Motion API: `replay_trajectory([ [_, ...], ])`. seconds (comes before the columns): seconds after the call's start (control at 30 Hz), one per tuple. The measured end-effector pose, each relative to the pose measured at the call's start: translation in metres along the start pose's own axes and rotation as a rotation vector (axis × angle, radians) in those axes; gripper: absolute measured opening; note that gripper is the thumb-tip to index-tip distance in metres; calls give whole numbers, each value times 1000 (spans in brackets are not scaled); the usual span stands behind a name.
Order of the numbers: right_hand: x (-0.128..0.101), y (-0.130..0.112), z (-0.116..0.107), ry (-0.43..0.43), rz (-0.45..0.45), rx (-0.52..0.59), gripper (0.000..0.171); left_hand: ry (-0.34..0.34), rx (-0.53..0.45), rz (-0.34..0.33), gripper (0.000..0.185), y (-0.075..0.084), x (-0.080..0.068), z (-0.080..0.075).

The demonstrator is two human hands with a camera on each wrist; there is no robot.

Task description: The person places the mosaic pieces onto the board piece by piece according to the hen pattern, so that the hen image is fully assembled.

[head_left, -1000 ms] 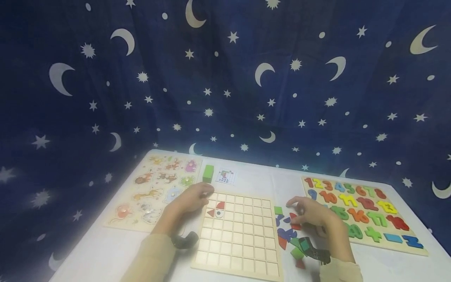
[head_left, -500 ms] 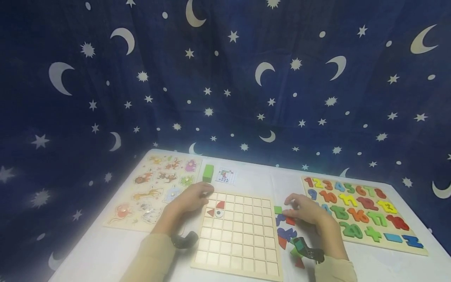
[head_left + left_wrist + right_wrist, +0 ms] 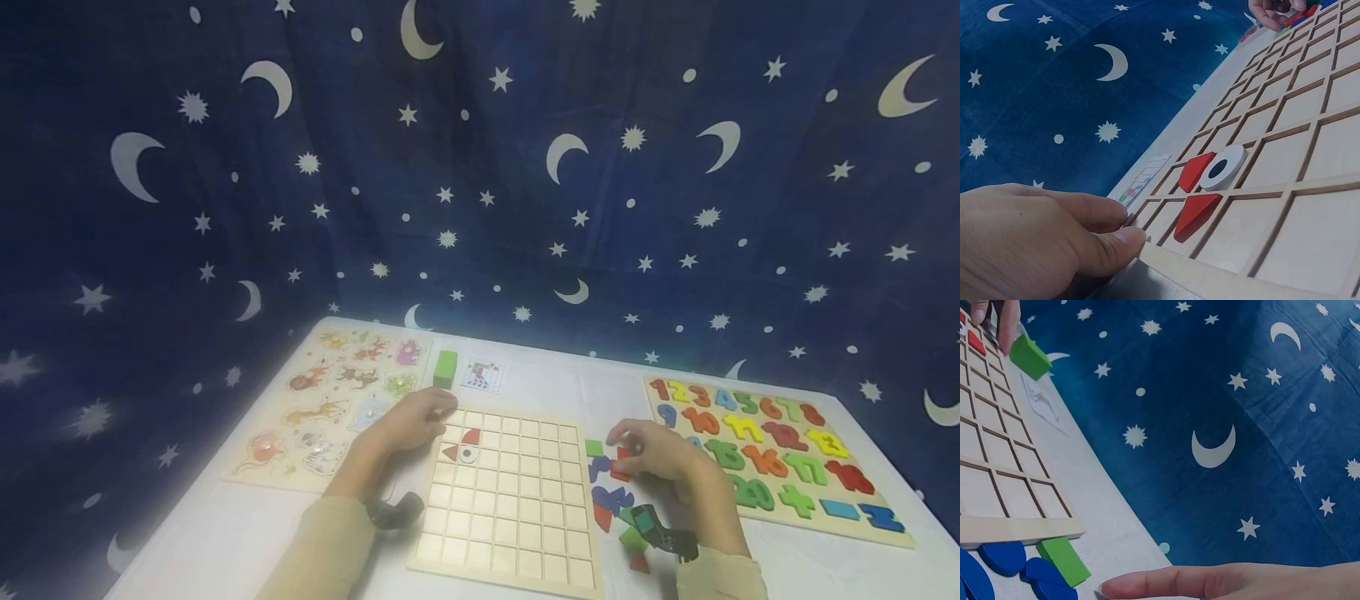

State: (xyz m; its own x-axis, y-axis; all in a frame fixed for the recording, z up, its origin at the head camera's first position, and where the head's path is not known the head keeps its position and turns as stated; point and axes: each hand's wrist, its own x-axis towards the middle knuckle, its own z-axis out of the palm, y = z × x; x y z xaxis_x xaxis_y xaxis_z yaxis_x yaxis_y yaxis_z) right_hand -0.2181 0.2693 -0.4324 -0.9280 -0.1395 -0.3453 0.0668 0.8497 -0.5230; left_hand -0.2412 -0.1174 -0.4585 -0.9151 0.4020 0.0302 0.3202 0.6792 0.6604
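Note:
A wooden grid board [image 3: 504, 582] lies between the hands. In its upper left cells sit a red quarter-round piece [image 3: 471, 436], a red triangle [image 3: 450, 452] and a white disc with a black dot [image 3: 1227, 167]. My left hand [image 3: 408, 423] pinches the board's far left corner between thumb and forefinger. Beside the right edge of the board, my right hand [image 3: 660, 450] is over loose shapes, its thumb overlapping a red piece [image 3: 621, 464]. A green square [image 3: 1064, 560] and blue rounded pieces [image 3: 1002, 557] lie near its straight forefinger in the right wrist view.
Left of the board is an animal peg puzzle [image 3: 300, 442]; at right lies a number puzzle [image 3: 847, 529]. A green block [image 3: 445, 369] and a picture card [image 3: 483, 376] sit behind the board. More red and green pieces [image 3: 636, 539] lie under the right wrist's band.
My right hand shifted left towards the green square, then came back slightly right over the red pieces. The left hand stayed at the board's corner.

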Motion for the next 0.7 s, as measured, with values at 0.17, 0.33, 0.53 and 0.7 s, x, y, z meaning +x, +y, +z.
replay_trajectory([
  [0.17, 2, -2, -1, -6, -38, -30, 38, -1, 1, 3, 44, 1, -1, -1],
  [0.33, 3, -5, -10, 8, -119, -77, 39, -2, 23, 39, 44, -2, 4, 0],
  [0.53, 8, -11, -2, 65, -230, -68, 37, -9, 30, 56, 43, 0, 6, -1],
  [0.7, 12, -12, 9, 75, -239, -74, 30, -10, 37, 47, 44, -1, 1, -3],
])
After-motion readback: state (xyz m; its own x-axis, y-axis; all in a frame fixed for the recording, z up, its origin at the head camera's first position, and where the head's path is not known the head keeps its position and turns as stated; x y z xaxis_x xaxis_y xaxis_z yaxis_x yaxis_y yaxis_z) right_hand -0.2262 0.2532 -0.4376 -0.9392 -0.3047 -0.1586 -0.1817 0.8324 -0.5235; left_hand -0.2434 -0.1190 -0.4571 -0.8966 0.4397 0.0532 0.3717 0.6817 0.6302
